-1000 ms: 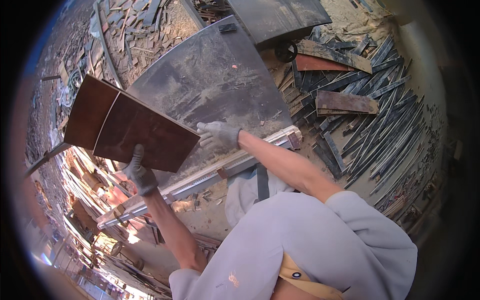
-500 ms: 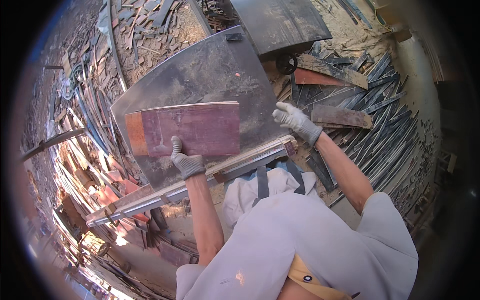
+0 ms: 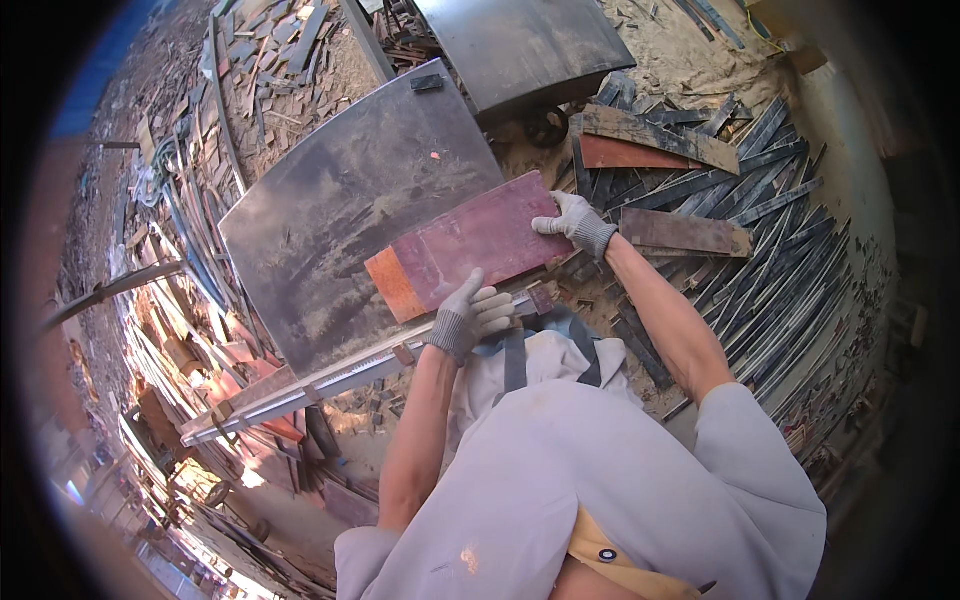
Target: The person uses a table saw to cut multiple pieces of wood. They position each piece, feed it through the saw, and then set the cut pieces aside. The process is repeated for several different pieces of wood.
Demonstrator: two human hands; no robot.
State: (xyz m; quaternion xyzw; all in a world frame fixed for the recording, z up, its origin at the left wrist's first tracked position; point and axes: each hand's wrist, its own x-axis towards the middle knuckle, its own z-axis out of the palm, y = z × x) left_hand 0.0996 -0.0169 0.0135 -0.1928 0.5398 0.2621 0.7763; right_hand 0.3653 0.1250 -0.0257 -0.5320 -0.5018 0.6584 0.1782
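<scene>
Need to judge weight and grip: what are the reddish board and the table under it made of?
Reddish board: probably film-faced plywood, with a smooth, dull maroon skin and a worn orange end. Table: seemingly sheet metal, grey, matt, dust-smeared. Both hands wear grey knit gloves.

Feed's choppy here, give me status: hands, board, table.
Left hand gripping board's near edge. Right hand on its far end. Reddish board flat on the grey metal table. Nothing blocking.
</scene>
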